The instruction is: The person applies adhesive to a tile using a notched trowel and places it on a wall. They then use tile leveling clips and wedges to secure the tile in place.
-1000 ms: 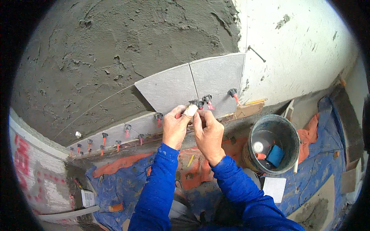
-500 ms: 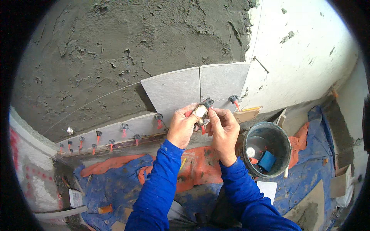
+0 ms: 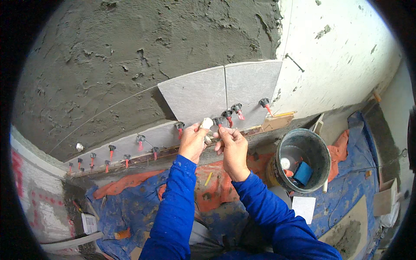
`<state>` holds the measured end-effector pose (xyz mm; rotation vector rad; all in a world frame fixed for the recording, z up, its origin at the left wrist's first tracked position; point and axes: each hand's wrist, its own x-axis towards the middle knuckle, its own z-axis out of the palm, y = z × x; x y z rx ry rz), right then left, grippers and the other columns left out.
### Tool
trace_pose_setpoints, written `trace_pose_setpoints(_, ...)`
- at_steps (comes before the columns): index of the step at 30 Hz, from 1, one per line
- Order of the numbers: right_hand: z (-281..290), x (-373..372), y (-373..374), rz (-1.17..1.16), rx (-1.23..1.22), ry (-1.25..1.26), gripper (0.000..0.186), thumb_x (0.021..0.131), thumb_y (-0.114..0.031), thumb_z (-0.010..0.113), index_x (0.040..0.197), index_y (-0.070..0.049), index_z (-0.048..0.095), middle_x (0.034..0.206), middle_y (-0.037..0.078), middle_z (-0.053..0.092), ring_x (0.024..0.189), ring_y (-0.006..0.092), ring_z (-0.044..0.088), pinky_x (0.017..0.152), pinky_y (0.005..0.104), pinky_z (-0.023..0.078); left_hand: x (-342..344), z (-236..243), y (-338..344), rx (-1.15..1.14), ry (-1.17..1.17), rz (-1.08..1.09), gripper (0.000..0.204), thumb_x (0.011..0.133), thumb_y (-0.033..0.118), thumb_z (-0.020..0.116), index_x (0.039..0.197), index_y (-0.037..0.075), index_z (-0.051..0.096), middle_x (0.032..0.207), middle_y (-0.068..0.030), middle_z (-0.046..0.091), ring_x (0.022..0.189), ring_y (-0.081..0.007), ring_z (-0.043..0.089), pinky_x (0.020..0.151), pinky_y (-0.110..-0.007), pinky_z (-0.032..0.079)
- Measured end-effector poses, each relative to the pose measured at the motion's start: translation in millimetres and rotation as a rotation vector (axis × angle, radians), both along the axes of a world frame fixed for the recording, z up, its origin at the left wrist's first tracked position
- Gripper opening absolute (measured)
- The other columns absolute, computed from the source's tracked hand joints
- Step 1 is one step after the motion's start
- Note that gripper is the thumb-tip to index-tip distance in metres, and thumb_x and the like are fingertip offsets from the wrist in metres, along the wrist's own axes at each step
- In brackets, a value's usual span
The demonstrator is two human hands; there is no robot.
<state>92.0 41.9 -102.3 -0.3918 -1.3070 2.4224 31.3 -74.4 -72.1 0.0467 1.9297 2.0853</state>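
Observation:
My right hand (image 3: 234,149) pinches the red stem of a tile leveling clip with a black cap (image 3: 217,121), at the lower edge of the grey tiles. Whether that clip sits in the joint or is only held there, I cannot tell. Closed around a pale rounded piece (image 3: 207,123), my left hand (image 3: 193,142) is just left of it; the piece's kind is unclear. More black-capped leveling clips stand on the tiles close by: one (image 3: 227,114) beside my right fingers, another (image 3: 236,108) above it, and one (image 3: 264,102) farther right. An upper grey tile (image 3: 195,93) rises behind my hands.
Wet mortar (image 3: 108,56) covers the wall above. A lower tile row (image 3: 121,145) with several clips runs left. At right, a bucket (image 3: 281,143) holds water and a blue sponge (image 3: 303,172). Blue sheeting (image 3: 346,199) and orange sheeting (image 3: 221,186) lie on the floor. A nail (image 3: 294,63) sticks from the wall.
My hands have moved apart; the right has shifted left and down. A red-and-black clip that was between my hands now shows on the tiles, and my right hand is at another one.

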Motion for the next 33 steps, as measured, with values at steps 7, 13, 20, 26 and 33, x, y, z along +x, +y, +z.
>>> trace_pose_setpoints(7,-10,-11,1,0.038,-0.274,0.001,0.016,0.105,-0.016,0.068,0.108,0.000,0.067,0.093,0.010,0.076,0.056,0.0097,0.059,0.049,0.0245,0.043,2,2,15,-0.099,0.120,0.087,0.033,0.103,0.033,0.072,0.118,0.003,0.075,0.082,0.0055,0.066,0.063,-0.0014,0.053,0.052,-0.021,0.039)
trace_pose_setpoints(13,-6,-12,-1,0.028,-0.359,0.026,0.015,0.104,-0.017,0.069,0.105,-0.002,0.067,0.088,0.006,0.073,0.056,0.0084,0.055,0.050,0.0242,0.041,-9,-11,13,-0.175,0.101,-0.008,0.035,0.103,0.032,0.072,0.116,0.000,0.075,0.087,0.0026,0.069,0.070,-0.0037,0.056,0.061,-0.023,0.045)
trace_pose_setpoints(20,-1,-11,-1,0.096,-0.447,0.036,0.016,0.105,-0.020,0.068,0.101,-0.004,0.066,0.086,0.004,0.072,0.055,0.0079,0.054,0.050,0.0242,0.040,-12,-12,18,0.002,0.005,-0.062,0.034,0.106,0.035,0.067,0.113,0.002,0.074,0.091,0.0009,0.070,0.070,-0.0069,0.061,0.057,-0.023,0.047)
trace_pose_setpoints(26,2,-12,-2,0.103,-0.461,0.024,0.015,0.106,-0.019,0.065,0.103,-0.004,0.066,0.084,0.003,0.069,0.055,0.0088,0.052,0.051,0.0256,0.038,-7,-12,19,0.142,-0.056,0.060,0.046,0.108,0.048,0.060,0.104,0.004,0.072,0.087,-0.0012,0.069,0.066,-0.0091,0.062,0.048,-0.026,0.046)
trace_pose_setpoints(33,2,-11,3,0.108,-0.446,0.015,0.015,0.105,-0.019,0.066,0.103,-0.004,0.066,0.083,0.003,0.067,0.055,0.0100,0.052,0.051,0.0263,0.039,-2,-3,30,-0.125,0.205,0.378,0.038,0.103,0.038,0.070,0.094,0.001,0.070,0.074,0.0015,0.061,0.064,-0.0085,0.050,0.057,-0.030,0.041)
